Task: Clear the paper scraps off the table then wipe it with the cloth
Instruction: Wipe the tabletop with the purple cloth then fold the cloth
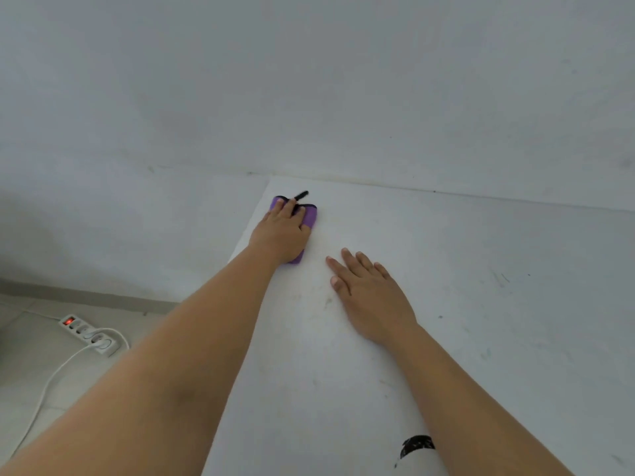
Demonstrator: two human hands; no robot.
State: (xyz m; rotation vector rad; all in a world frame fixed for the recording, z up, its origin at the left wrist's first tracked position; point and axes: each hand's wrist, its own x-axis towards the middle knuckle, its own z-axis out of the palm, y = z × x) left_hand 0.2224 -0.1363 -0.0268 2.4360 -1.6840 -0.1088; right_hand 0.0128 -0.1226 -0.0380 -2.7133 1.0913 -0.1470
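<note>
A folded purple cloth [310, 216] with a black edge and a black loop lies near the far left corner of the white table [481, 304]. My left hand [283, 230] presses flat on the cloth with straight fingers and covers most of it. My right hand [369, 295] rests palm down on the bare table top, a little nearer and to the right, its fingers spread and holding nothing. No paper scraps show on the table.
A white wall rises right behind the table's far edge. The table's left edge runs down beside my left forearm. On the floor at the left lies a white power strip [90, 333] with a red lit switch and a white cable. A black mark [416, 445] sits on the near table top.
</note>
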